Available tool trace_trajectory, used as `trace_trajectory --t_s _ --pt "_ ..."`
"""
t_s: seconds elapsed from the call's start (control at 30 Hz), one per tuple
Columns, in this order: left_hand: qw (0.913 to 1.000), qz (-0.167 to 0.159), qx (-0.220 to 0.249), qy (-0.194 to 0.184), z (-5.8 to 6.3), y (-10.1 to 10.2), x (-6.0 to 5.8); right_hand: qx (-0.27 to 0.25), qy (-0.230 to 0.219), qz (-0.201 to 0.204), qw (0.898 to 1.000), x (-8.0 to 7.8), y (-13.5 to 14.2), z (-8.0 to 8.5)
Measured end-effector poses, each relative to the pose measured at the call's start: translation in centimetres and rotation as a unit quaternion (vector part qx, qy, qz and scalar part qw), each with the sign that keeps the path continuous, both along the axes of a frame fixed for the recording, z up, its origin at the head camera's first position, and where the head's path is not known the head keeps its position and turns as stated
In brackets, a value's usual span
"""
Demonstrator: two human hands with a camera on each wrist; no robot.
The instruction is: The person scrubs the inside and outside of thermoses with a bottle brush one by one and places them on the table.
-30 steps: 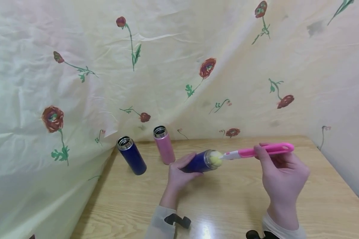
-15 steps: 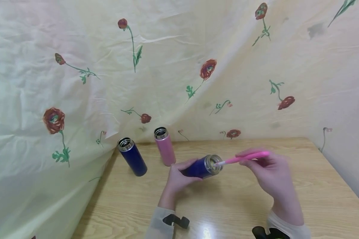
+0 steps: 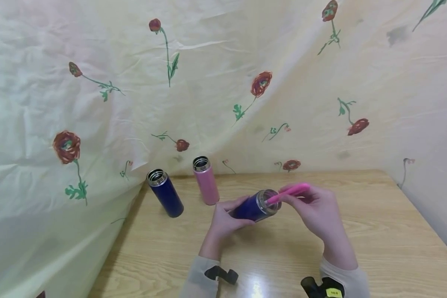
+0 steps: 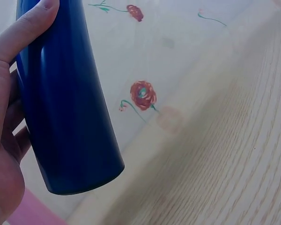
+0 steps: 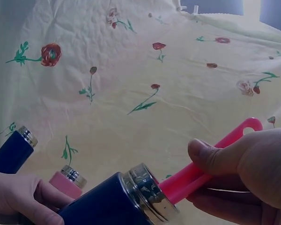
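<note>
A dark blue thermos bottle [image 3: 247, 208] with a steel mouth is tilted toward the right, and my left hand [image 3: 223, 221] grips it round the body. In the left wrist view the fingers and thumb wrap the blue bottle [image 4: 70, 103] near its base. My right hand [image 3: 316, 211] pinches the pink handle of a bottle brush [image 3: 292, 191]. Its front end goes into the bottle's mouth, so the brush head is hidden inside. The right wrist view shows the thumb on the pink handle [image 5: 187, 180] beside the steel rim [image 5: 152, 192].
A second dark blue bottle [image 3: 166, 196] stands at the left, its lid off. Next to it stands an open pink bottle [image 3: 206, 182]. The wooden table [image 3: 164, 256] meets a flower-printed cloth [image 3: 208, 82] at the back and left.
The brush's pale sponge head, at the bottle's mouth a second ago, has gone inside. My right hand has moved left with the handle. The left hand stays on the bottle.
</note>
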State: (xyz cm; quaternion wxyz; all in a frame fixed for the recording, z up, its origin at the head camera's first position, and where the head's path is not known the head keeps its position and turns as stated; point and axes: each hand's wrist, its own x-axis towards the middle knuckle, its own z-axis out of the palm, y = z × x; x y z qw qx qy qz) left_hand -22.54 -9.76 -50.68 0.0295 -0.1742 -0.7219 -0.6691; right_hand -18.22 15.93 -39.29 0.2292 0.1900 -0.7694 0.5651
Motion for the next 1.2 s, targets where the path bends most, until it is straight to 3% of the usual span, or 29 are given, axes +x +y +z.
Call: trace_trajectory --t_s 0.27,0.47,0.7,0.87,1.03,1.2 --pt "0.9998 0.000 0.018 -0.004 -0.5 0.5 -0.2 0.021 -0.046 -0.085 0.995 0.1 0.2 0.1" --pt "0.9995 0.027 -0.006 0.012 -0.7 1.0 -0.3 0.008 -0.058 -0.134 0.989 0.4 0.3 0.4" --pt "0.9982 0.052 -0.021 0.023 -0.6 1.2 -0.3 -0.074 0.008 -0.167 0.983 0.8 1.0 0.9" --pt "0.9971 0.064 -0.033 0.025 -0.5 1.0 -0.4 -0.125 0.074 -0.158 0.977 0.8 1.6 1.1" --pt "0.9977 0.054 -0.036 0.018 -0.7 0.8 -0.5 -0.111 0.098 -0.156 0.977 0.7 1.7 1.1" --pt "0.9968 0.064 -0.048 0.011 -0.9 0.5 -0.5 -0.080 0.099 -0.175 0.976 1.1 1.8 1.3"
